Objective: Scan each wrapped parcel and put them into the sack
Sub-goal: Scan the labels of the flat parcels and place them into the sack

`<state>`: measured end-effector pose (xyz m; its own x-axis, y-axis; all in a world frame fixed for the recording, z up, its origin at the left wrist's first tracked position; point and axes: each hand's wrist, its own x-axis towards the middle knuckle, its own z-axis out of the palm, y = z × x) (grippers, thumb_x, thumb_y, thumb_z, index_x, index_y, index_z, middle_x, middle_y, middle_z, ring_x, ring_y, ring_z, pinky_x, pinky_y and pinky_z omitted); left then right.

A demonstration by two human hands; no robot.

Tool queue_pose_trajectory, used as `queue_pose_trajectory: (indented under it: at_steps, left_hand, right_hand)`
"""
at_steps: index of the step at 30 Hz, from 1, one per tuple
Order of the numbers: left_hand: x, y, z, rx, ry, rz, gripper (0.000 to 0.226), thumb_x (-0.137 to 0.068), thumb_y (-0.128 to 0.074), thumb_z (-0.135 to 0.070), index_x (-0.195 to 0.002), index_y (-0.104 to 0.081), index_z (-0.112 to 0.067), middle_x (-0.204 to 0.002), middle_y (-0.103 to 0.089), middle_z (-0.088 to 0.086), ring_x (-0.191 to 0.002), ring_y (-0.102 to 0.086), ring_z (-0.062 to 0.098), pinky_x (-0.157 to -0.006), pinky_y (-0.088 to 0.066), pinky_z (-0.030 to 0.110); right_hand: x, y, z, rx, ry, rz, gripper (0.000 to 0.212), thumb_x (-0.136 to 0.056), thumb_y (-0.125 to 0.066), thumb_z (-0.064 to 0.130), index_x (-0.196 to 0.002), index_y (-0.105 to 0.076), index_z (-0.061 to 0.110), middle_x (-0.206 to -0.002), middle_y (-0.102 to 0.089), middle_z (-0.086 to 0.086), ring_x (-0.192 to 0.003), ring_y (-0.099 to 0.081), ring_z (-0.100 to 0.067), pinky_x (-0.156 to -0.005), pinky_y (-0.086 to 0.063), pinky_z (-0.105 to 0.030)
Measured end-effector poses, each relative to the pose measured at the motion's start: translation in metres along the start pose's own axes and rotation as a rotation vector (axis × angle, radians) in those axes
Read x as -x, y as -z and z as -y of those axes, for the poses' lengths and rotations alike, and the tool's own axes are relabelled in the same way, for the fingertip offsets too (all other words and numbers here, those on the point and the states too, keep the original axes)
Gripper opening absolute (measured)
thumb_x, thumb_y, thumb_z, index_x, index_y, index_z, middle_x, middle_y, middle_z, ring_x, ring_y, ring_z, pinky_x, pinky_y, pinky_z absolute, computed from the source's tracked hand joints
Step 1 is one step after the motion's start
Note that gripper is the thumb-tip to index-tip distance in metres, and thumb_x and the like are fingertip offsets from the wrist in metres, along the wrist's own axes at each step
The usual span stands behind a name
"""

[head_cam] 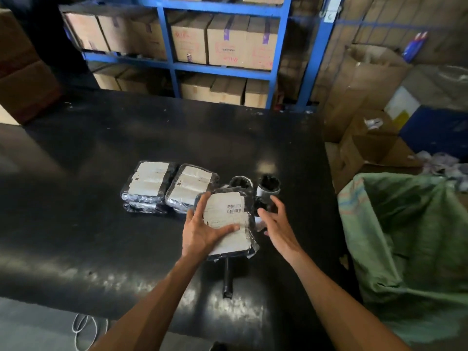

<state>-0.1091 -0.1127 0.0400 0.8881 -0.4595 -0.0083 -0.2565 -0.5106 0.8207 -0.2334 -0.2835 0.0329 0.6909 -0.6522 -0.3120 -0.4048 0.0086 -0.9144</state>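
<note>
My left hand (202, 230) holds a flat black-wrapped parcel (229, 224) by its left side, thumb across its white barcode label, above the black table (101, 173). My right hand (274, 221) hovers just right of the parcel with fingers spread, holding nothing. A black scanner handle (227, 281) sticks out from under the parcel toward me. Two more flat labelled parcels (149, 188) (190, 187) lie side by side to the left. Two small cylindrical wrapped parcels (240, 183) (269, 188) stand behind my hands. The green sack (405, 236) stands open at the table's right edge.
Blue shelving (222, 34) full of cardboard boxes rises behind the table. Open cardboard boxes (372, 150) and scraps sit on the floor at the right, behind the sack. A white cable (83, 325) hangs below the table's near edge.
</note>
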Motion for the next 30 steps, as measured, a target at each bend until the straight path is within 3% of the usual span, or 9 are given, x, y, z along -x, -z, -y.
queue_pose_trajectory:
  at_steps: [6, 8, 10, 11, 15, 18, 21, 26, 30]
  left_hand:
    - [0.002, -0.083, -0.07, 0.092, -0.082, 0.178, 0.101, -0.053, -0.086, -0.067, -0.139, -0.034, -0.06, -0.125, -0.057, -0.004, -0.111, -0.058, 0.013, -0.093, -0.05, 0.029]
    - [0.004, -0.113, -0.091, 0.149, -0.121, 0.231, 0.089, -0.061, -0.077, -0.072, -0.138, -0.034, -0.061, -0.132, -0.058, -0.006, -0.118, -0.058, 0.014, -0.099, -0.051, 0.035]
    - [0.005, -0.144, -0.115, 0.194, -0.172, 0.296, 0.075, -0.075, -0.06, -0.076, -0.142, -0.032, -0.061, -0.143, -0.052, -0.008, -0.126, -0.054, 0.012, -0.106, -0.047, 0.035]
    - [0.006, -0.16, -0.127, 0.216, -0.185, 0.35, 0.07, -0.081, -0.052, -0.076, -0.145, -0.027, -0.062, -0.146, -0.049, -0.007, -0.128, -0.052, 0.011, -0.109, -0.044, 0.036]
    - [0.012, -0.223, -0.182, 0.225, -0.203, 0.515, 0.064, -0.091, -0.028, -0.078, -0.147, 0.001, -0.066, -0.147, -0.048, 0.0, -0.132, -0.05, 0.02, -0.114, -0.037, 0.045]
    - [0.023, -0.268, -0.223, 0.154, -0.209, 0.564, 0.068, -0.097, -0.022, -0.07, -0.156, 0.002, -0.047, -0.143, -0.044, 0.004, -0.13, -0.05, 0.028, -0.107, -0.036, 0.037]
    - [0.032, -0.316, -0.245, 0.028, -0.208, 0.591, 0.064, -0.1, -0.021, -0.065, -0.157, 0.0, -0.045, -0.153, -0.03, 0.009, -0.132, -0.048, 0.037, -0.109, -0.037, 0.044]
    - [0.038, -0.388, -0.255, -0.122, -0.072, 0.632, 0.069, -0.102, -0.021, -0.062, -0.159, 0.005, -0.034, -0.168, -0.003, 0.013, -0.151, -0.014, 0.042, -0.118, -0.023, 0.056]
    - [0.036, -0.422, -0.258, -0.239, -0.084, 0.521, 0.071, -0.104, -0.03, -0.051, -0.16, -0.001, -0.018, -0.16, -0.019, 0.023, -0.138, -0.035, 0.048, -0.107, -0.038, 0.057]
  right_hand:
    - [0.006, 0.07, 0.006, -0.043, 0.071, -0.103, 0.067, -0.085, -0.056, 0.071, -0.138, -0.017, 0.075, -0.143, -0.055, 0.011, -0.122, -0.062, -0.013, -0.108, -0.049, -0.045]
    - [0.009, 0.103, 0.004, -0.04, 0.091, -0.209, 0.07, -0.093, -0.062, 0.056, -0.147, -0.019, 0.066, -0.147, -0.051, 0.013, -0.124, -0.058, -0.01, -0.107, -0.049, -0.029]
    - [0.008, 0.142, -0.002, -0.031, 0.142, -0.308, 0.069, -0.099, -0.063, 0.039, -0.155, -0.025, 0.047, -0.15, -0.043, 0.015, -0.128, -0.049, -0.005, -0.094, -0.041, -0.001]
    - [0.007, 0.165, -0.008, -0.054, 0.151, -0.351, 0.067, -0.1, -0.064, 0.034, -0.157, -0.028, 0.04, -0.151, -0.044, 0.013, -0.129, -0.05, -0.006, -0.087, -0.042, 0.003]
    - [0.004, 0.259, -0.032, -0.2, 0.108, -0.511, 0.067, -0.099, -0.066, 0.024, -0.157, -0.034, 0.033, -0.139, -0.059, 0.003, -0.109, -0.065, -0.004, -0.079, -0.053, -0.009]
    - [0.006, 0.326, -0.047, -0.202, 0.07, -0.675, 0.065, -0.099, -0.066, 0.024, -0.157, -0.037, 0.028, -0.146, -0.055, -0.002, -0.124, -0.056, -0.013, -0.091, -0.047, -0.019]
    - [0.005, 0.384, -0.069, -0.174, 0.023, -0.746, 0.064, -0.1, -0.065, 0.026, -0.157, -0.037, 0.025, -0.148, -0.054, -0.006, -0.129, -0.053, -0.019, -0.098, -0.043, -0.026]
    - [0.0, 0.432, -0.122, -0.056, -0.155, -0.688, 0.065, -0.098, -0.062, 0.044, -0.156, -0.032, 0.039, -0.152, -0.05, -0.004, -0.134, -0.052, -0.026, -0.107, -0.043, -0.038]
    - [-0.019, 0.437, -0.164, 0.022, -0.304, -0.505, 0.069, -0.102, -0.059, 0.037, -0.162, -0.024, 0.032, -0.155, -0.045, -0.005, -0.137, -0.048, -0.029, -0.098, -0.038, -0.028]
